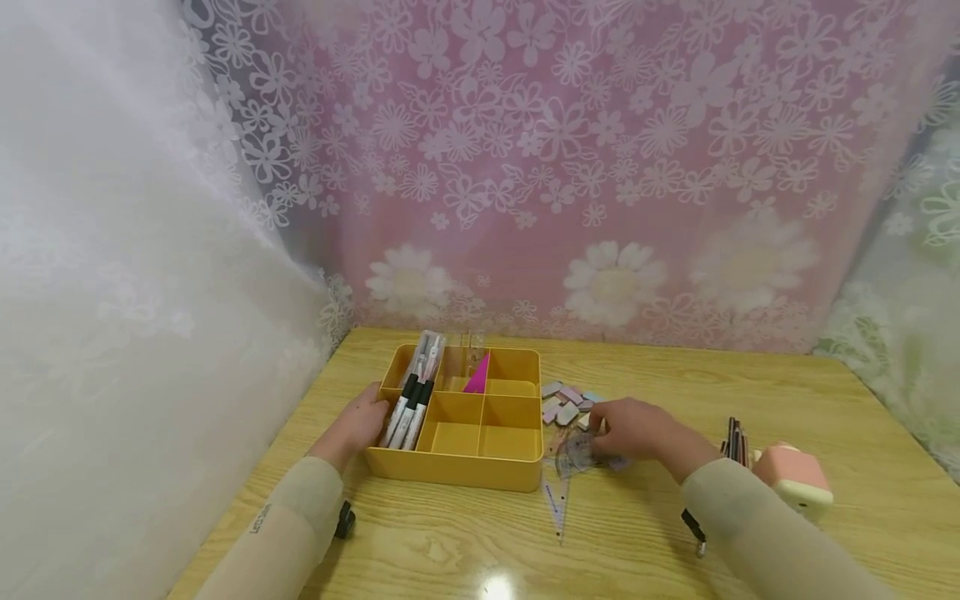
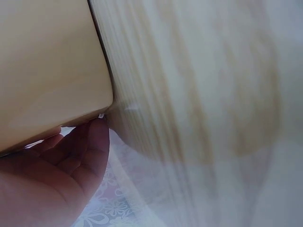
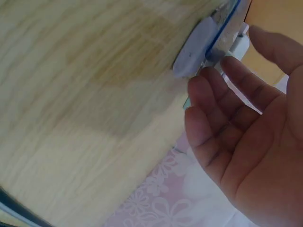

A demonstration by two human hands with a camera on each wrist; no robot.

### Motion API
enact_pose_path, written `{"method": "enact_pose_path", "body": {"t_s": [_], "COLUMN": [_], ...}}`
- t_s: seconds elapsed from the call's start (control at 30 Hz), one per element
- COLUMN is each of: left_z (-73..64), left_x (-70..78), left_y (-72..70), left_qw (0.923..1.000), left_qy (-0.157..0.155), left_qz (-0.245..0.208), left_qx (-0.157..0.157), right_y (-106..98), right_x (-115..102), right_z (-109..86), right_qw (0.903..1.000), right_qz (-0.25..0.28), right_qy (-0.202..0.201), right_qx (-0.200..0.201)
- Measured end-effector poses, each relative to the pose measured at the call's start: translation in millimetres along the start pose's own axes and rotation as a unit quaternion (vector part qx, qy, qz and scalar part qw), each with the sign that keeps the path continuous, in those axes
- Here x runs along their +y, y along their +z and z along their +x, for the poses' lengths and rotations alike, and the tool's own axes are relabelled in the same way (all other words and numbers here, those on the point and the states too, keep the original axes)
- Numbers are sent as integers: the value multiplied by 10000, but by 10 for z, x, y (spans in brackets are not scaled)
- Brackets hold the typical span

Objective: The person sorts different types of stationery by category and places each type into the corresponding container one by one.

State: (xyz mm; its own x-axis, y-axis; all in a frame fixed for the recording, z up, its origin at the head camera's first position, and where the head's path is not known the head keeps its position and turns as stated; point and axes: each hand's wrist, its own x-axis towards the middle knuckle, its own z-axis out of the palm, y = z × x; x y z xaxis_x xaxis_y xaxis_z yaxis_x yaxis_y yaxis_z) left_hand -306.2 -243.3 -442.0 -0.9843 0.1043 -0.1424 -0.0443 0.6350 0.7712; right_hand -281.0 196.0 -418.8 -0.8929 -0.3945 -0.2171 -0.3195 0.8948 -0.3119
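A yellow organizer box with several compartments stands on the table. My left hand rests against its left side; in the left wrist view its fingers touch the box wall near the bottom. My right hand reaches down beside a clear protractor and a pile of pastel erasers. The right wrist view shows the thumb apart from the loosely bent fingers, near a whitish rounded piece. A clear set square lies in front of the protractor.
White pens with black caps, a clear pen case and a magenta triangular piece are in the box's compartments. At right stand dark pencils and a pink-and-cream object. A floral curtain hangs behind the table.
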Motion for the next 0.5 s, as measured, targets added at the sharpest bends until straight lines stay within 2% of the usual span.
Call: {"method": "enact_pose_path", "body": {"t_s": [0.33, 0.5], "left_z": [-15, -22], "left_x": [-4, 1], "left_y": [3, 11], "left_qw": [10000, 10000], "left_qy": [-33, -43], "left_qz": [17, -19], "left_qx": [41, 63], "right_y": [73, 118], "right_x": [-77, -68], "right_z": [-3, 25], "right_qw": [9995, 9996], "right_qz": [-199, -53], "right_qy": [240, 264], "right_qx": [-2, -70]}}
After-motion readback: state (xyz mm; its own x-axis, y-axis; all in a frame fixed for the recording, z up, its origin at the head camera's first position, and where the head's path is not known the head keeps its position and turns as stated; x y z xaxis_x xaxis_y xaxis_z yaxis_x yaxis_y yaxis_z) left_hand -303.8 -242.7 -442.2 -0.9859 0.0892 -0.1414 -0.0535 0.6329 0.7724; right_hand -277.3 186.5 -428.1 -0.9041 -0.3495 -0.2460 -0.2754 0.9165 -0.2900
